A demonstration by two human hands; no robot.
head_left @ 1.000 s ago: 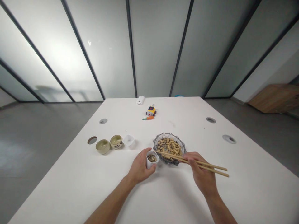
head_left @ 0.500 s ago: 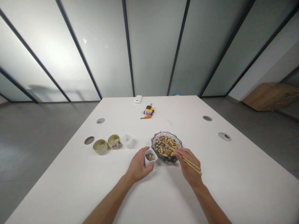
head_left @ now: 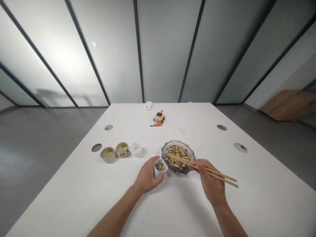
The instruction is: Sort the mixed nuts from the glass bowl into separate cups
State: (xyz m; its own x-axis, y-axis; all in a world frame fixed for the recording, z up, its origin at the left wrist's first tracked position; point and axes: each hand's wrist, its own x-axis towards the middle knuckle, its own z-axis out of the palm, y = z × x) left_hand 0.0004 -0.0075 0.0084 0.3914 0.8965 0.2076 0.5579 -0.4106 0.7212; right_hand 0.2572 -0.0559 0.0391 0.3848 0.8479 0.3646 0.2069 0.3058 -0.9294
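My left hand (head_left: 148, 175) is wrapped round a small white cup (head_left: 156, 172) that holds striped seeds (head_left: 160, 167). Just right of the cup stands a scalloped glass bowl (head_left: 191, 153) full of peanuts (head_left: 179, 153) and darker pieces. Over the bowl's right rim, my right hand (head_left: 209, 179) grips a pair of wooden chopsticks (head_left: 223, 177). Their tips reach left across the peanuts, and whether they pinch anything is too small to tell.
Two green ceramic cups (head_left: 108, 154) (head_left: 122, 149) and a white plastic cup (head_left: 135, 149) stand to the left. Farther back on the white table (head_left: 98, 197) lie a toy vehicle (head_left: 159, 117), an orange-handled item (head_left: 156, 125) and a white device (head_left: 148, 105).
My right hand has shifted right, and the chopsticks now lie flatter, with more of their length showing. The view has moved slightly. My left hand still holds the cup.
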